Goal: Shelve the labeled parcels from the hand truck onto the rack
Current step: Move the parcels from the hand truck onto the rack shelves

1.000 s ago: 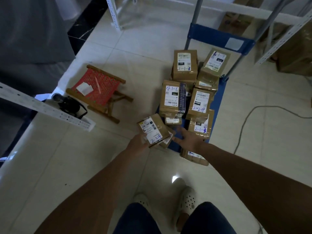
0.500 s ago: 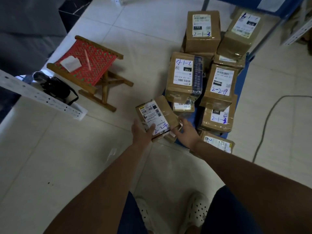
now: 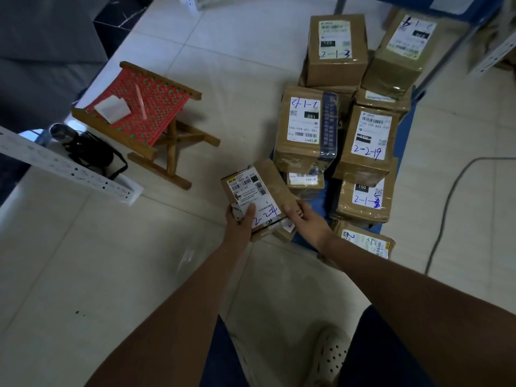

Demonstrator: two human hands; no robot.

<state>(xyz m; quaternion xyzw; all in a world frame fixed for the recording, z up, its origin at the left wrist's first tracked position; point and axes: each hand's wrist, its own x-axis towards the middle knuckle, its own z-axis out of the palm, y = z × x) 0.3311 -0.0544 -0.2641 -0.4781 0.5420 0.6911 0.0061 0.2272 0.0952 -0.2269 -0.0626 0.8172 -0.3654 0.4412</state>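
Observation:
A small brown parcel (image 3: 268, 188) with a white label marked 2-2-4 is lifted above the floor. My left hand (image 3: 240, 222) grips its near left corner, thumb on the label. My right hand (image 3: 303, 222) holds its near right edge, thumb on top. Beneath it lies another small parcel (image 3: 284, 231), mostly hidden. Several labeled cardboard parcels (image 3: 307, 127) are stacked on the blue hand truck (image 3: 315, 208) to the right, one marked 2-1-3 (image 3: 336, 48) at the far end. A white rack beam (image 3: 64, 166) crosses the left edge.
A small wooden folding stool (image 3: 145, 113) with a red woven seat stands left of the truck, a paper slip and a pen on it. A black bag (image 3: 89, 152) sits by the rack beam. A grey cable (image 3: 446, 196) curves over the tiles at right. My feet are below.
My head has moved closer and lower over the truck. My right hand has come from the stacked parcels onto the right edge of the small parcel, which my left hand has kept holding.

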